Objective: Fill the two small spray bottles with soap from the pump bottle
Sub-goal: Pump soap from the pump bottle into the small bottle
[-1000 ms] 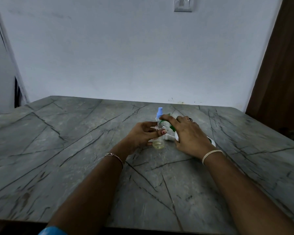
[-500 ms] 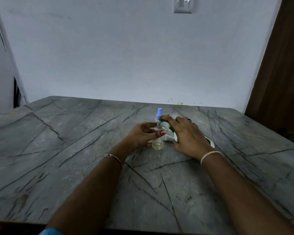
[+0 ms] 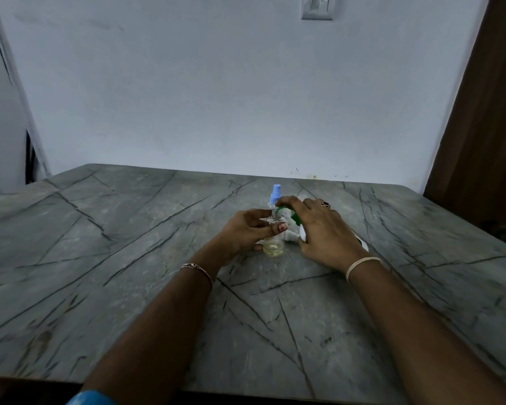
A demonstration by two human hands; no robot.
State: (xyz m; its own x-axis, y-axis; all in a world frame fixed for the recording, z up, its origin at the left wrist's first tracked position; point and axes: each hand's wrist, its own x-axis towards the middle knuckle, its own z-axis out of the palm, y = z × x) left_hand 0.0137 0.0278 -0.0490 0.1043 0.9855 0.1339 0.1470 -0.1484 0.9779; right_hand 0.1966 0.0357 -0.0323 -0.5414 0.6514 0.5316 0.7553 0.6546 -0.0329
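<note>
Head view (only cam).

Grey veined table (image 3: 129, 258), pale wall behind. Work cluster sits just past table centre, toward 12 o'clock.

Open spray bottle (image 3: 273, 246): clear, upright on table, no cap. Thin layer of yellowish liquid at bottom. Left hand (image 3: 243, 233) at its 9 o'clock, thumb + fingers curled round the body below the neck, so it grips it.

Pump bottle (image 3: 303, 235): white body, green pump head, at 3 o'clock of the open spray bottle, mostly hidden under right hand (image 3: 324, 232). Body looks tilted, base toward 4 o'clock. Right hand is curled over it, fingers on the pump top. Green nozzle (image 3: 280, 211) sits over the open neck. Can't tell if soap is flowing.

Blue-capped spray bottle (image 3: 275, 194): upright, just behind the open spray bottle at 12 o'clock, no hand on it. Fill level hidden.

Small white part (image 3: 291, 235) on table btwn open spray bottle and pump bottle; can't ID.

Misc: bracelet (image 3: 196, 268) on L wrist, pale band (image 3: 361, 264) on R wrist, ring (image 3: 325, 204) on R hand. Switch plate (image 3: 317, 7) on wall at 12 o'clock. Brown door (image 3: 485, 112) at 3 o'clock.
</note>
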